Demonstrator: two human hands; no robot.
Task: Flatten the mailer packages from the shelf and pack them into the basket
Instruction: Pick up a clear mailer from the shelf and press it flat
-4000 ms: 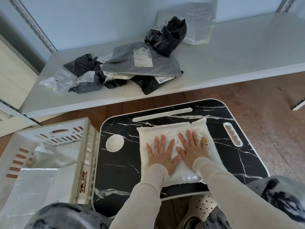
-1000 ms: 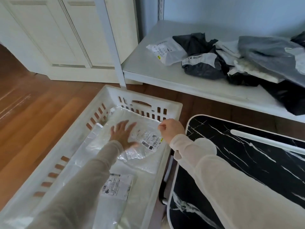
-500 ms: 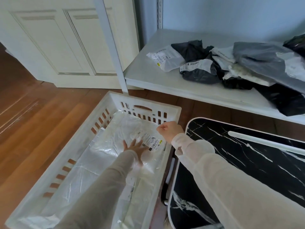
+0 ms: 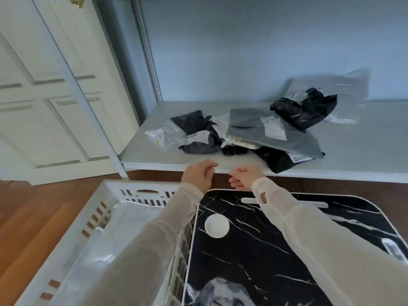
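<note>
A heap of grey, black and clear mailer packages (image 4: 254, 133) lies on the low white shelf (image 4: 353, 155). A large grey mailer (image 4: 276, 133) tops the heap. Both of my hands hover just in front of the shelf's front edge, below the heap. My left hand (image 4: 198, 174) and my right hand (image 4: 245, 176) are loosely curled and hold nothing. The white slotted basket (image 4: 72, 235) stands at the lower left, with flat clear mailers (image 4: 123, 235) inside, partly hidden by my left sleeve.
A black marble-pattern lap table (image 4: 276, 250) sits to the right of the basket, under my right arm. A white shelf post (image 4: 88, 111) rises beside the basket. White panelled doors (image 4: 44, 107) stand at the left over wooden floor. A clear bag (image 4: 344, 91) leans on the back wall.
My hands have left the clear mailer in the basket and risen toward the shelf's front edge. The view has swung up and right from the basket to the shelf.
</note>
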